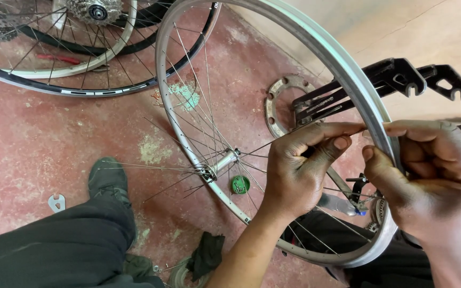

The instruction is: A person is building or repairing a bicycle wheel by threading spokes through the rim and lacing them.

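Two hands meet at about three o'clock in our head view, both on the silver bicycle rim point(316, 45) that we hold upright over the red floor point(38, 144). Our left hand point(300, 170) comes up from six o'clock and reaches through the wheel; its fingers point(329, 130) are closed, index and thumb pinching the end of a thin spoke point(273, 143) right against the inside of the rim. Our right hand point(428, 176) comes in from four o'clock, and its fingers point(401, 128) are closed around the rim itself, thumb on the inner face and index fingertip on the outer edge, nearly touching the left index fingertip. We cannot tell whether a small part sits between the fingertips.

The hub point(222, 162) lies near the centre of the view, at nine o'clock from the left hand, with loose spokes fanning out from it, several not reaching the rim. A small green round piece point(239, 184) lies on the floor just below the hub. At twelve o'clock from the hands, behind the rim, sit a flat metal ring with holes point(278, 101) and a black bicycle fork point(401, 80), whose dropouts point toward two o'clock. At eleven o'clock two more wheels point(54, 58) lie overlapped, one with a sprocket cluster point(94, 9). At eight o'clock are our dark trouser leg point(54, 250), a dark shoe point(108, 178) and, beside them, a small flat wrench point(56, 202). A dark rag point(207, 255) lies at six o'clock.
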